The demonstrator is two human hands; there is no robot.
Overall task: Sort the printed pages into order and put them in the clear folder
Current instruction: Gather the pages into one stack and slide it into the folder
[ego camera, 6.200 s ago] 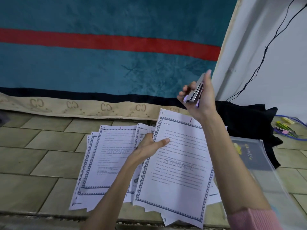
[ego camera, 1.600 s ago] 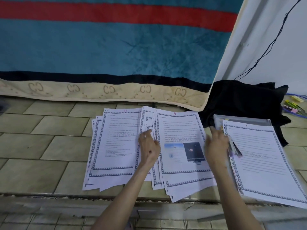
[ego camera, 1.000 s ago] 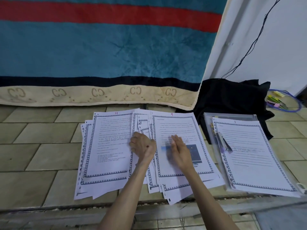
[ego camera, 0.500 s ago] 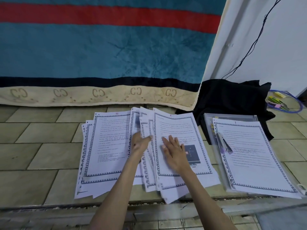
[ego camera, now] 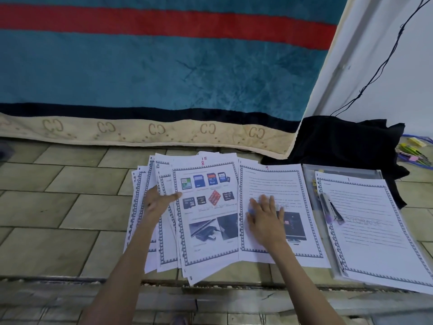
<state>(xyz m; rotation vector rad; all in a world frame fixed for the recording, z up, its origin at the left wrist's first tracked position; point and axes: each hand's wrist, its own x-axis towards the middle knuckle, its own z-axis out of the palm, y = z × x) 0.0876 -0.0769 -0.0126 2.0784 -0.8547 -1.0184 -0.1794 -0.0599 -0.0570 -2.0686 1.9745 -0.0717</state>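
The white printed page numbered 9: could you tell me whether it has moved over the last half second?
Yes, page 9 slid right, nearer the clear plastic folder.

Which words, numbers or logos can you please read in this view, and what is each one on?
"8": red, top of memory-card page.
"15": red, page edge behind it.
"9": red, top of page under right hand.
"1": top of page on folder.
"CC": repeated on blanket border.
Body text: too small.
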